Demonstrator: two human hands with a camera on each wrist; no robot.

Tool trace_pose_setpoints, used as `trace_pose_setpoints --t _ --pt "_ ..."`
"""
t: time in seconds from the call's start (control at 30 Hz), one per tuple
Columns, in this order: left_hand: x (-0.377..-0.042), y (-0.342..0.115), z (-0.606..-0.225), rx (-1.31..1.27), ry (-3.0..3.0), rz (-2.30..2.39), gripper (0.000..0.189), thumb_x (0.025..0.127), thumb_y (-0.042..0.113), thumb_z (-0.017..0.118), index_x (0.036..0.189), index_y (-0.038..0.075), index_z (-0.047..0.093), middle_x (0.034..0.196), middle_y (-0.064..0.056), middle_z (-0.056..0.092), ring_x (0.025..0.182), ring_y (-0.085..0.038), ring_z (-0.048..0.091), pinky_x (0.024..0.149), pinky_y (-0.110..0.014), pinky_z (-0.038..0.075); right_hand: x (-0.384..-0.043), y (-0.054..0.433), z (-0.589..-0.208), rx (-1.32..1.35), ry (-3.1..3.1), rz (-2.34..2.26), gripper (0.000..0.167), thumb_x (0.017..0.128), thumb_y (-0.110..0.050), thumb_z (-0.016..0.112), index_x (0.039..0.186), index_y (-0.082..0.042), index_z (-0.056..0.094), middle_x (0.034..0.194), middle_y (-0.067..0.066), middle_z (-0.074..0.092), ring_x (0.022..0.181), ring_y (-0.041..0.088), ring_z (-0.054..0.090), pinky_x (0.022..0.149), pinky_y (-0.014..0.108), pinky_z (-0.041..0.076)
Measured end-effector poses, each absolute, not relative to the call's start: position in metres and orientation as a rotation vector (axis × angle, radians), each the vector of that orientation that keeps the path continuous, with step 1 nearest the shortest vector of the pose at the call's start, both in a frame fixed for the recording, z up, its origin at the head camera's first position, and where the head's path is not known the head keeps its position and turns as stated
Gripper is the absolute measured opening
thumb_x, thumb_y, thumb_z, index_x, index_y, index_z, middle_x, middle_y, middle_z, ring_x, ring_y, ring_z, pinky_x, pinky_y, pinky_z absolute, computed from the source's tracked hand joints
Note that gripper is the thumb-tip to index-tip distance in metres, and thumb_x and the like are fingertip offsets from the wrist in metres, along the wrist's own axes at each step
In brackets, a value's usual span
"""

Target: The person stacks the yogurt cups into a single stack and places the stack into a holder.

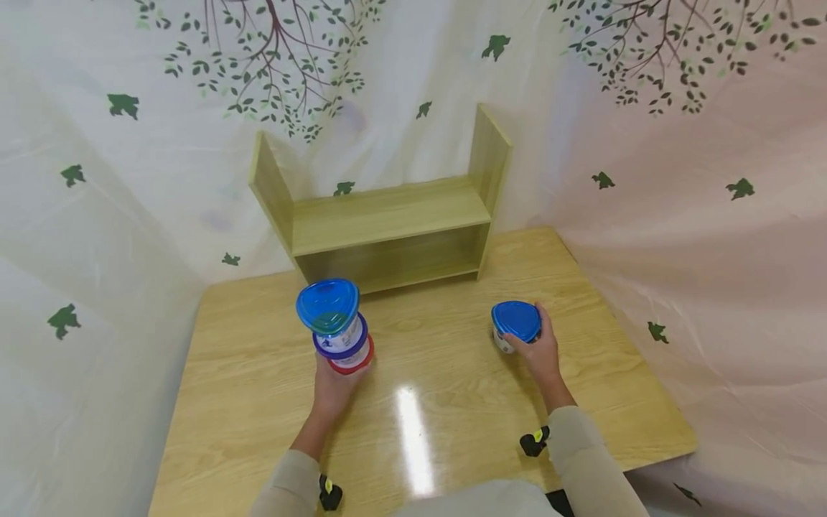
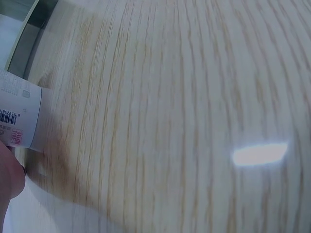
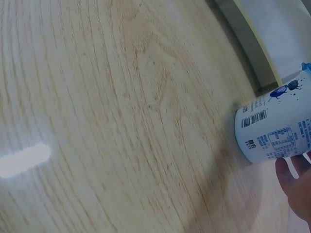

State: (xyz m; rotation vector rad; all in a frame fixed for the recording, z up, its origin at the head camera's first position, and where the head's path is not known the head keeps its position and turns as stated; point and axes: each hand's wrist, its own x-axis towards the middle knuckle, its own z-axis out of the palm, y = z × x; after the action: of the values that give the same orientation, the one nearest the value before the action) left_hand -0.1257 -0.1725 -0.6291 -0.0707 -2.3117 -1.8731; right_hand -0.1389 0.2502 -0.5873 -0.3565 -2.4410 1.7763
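My left hand (image 1: 332, 391) grips a stack of tubs from below, on the left of the table. On top is a tub with a clear-blue lid (image 1: 328, 305); under it come a dark blue rim (image 1: 359, 347) and a red rim (image 1: 368, 359). The left wrist view catches a white labelled tub (image 2: 19, 109) with a barcode, a fingertip against its side. On the right, my right hand (image 1: 543, 352) holds a white printed tub (image 3: 277, 126) with a blue lid (image 1: 517, 320), thumb and fingers around its sides.
A two-level wooden shelf (image 1: 390, 215) with tall side panels stands at the table's back, against a leaf-printed curtain (image 1: 413, 72). The wooden table (image 1: 439, 359) reflects a bright light strip in front. Its right edge slopes outward beside the pink-tinted curtain.
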Motion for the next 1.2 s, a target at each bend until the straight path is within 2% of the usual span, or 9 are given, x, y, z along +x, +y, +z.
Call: trace_pose_setpoints --t 0.3,0.57,0.73,0.97,1.2 --pt "-0.129 -0.168 -0.628 -0.021 -2.308 -1.887 0.105 0.080 0.015 0.088 0.153 0.040 0.017 0.150 0.009 0.040 0.139 -0.019 0.039 0.114 -0.055 0.034 -0.152 0.214 -0.586 -0.355 -2.398 1.777 0.102 0.084 -0.029 0.084 0.158 -0.013 0.017 0.160 0.024 0.024 0.145 0.045 0.027 0.114 0.062 0.029" --pt "-0.127 -0.167 -0.629 0.007 -2.304 -1.895 0.104 0.079 0.012 0.088 0.153 0.034 0.019 0.149 0.004 0.042 0.138 -0.023 0.041 0.114 -0.055 0.034 -0.163 0.163 -0.566 -0.276 -2.387 1.819 0.101 0.082 -0.036 0.085 0.155 -0.013 0.020 0.155 0.022 0.031 0.140 0.045 0.034 0.109 0.063 0.036" --pt "-0.126 -0.169 -0.630 0.024 -2.318 -1.918 0.105 0.079 0.009 0.087 0.155 0.026 0.017 0.152 -0.003 0.040 0.140 -0.028 0.039 0.115 -0.057 0.031 -0.169 0.133 -0.540 -0.210 -2.344 1.819 0.098 0.080 -0.035 0.087 0.154 -0.014 0.025 0.151 0.019 0.036 0.136 0.044 0.038 0.105 0.062 0.041" --pt "-0.126 -0.173 -0.630 -0.016 -2.311 -1.895 0.103 0.080 0.020 0.088 0.153 0.038 0.019 0.149 0.008 0.041 0.137 -0.020 0.041 0.113 -0.055 0.034 -0.175 0.094 -0.486 -0.033 -2.340 1.743 0.099 0.078 -0.038 0.087 0.154 -0.019 0.027 0.151 0.014 0.034 0.134 0.041 0.040 0.101 0.062 0.044" --pt "-0.126 -0.172 -0.630 -0.012 -2.313 -1.859 0.102 0.079 0.016 0.088 0.153 0.037 0.020 0.148 0.005 0.043 0.136 -0.023 0.042 0.112 -0.058 0.034 -0.175 0.058 -0.426 0.070 -2.334 1.710 0.094 0.078 -0.041 0.086 0.150 -0.016 0.030 0.145 0.011 0.037 0.130 0.036 0.043 0.096 0.057 0.050"
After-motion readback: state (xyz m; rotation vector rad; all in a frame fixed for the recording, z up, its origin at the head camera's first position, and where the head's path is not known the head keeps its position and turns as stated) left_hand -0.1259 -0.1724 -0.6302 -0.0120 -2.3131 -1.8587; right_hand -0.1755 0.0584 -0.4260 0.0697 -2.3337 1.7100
